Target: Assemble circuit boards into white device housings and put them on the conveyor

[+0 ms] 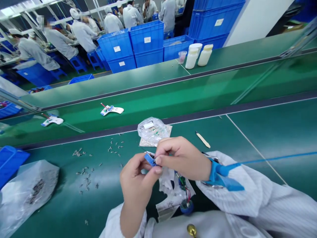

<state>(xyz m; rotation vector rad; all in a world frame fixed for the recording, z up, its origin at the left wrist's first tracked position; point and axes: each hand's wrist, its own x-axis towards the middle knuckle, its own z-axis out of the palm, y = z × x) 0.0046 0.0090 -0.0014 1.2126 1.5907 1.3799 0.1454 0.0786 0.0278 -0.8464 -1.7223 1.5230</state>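
Between both hands, above the green bench, is a small blue rectangular part [149,159] with a thin dark wire or pin sticking out. My left hand [138,180] pinches it from the left and below, fingers closed. The fingertips of my right hand [182,158] press on its near right side; whether they also hold something tiny is hidden. Below the hands lies a white shaped piece [170,195] with a green circuit board [182,181], red and dark wires and a round blue part [187,207]. A blue wrist strap [220,175] circles my right wrist.
Small metal pieces [86,178] lie scattered at left beside a clear bag [37,191] and a blue bin [11,162]. A plastic bag [152,129] sits ahead, a pointed tool [203,139] to the right. White assemblies [112,110] rest on the green conveyor [148,102]; bottles [193,56] stand beyond.
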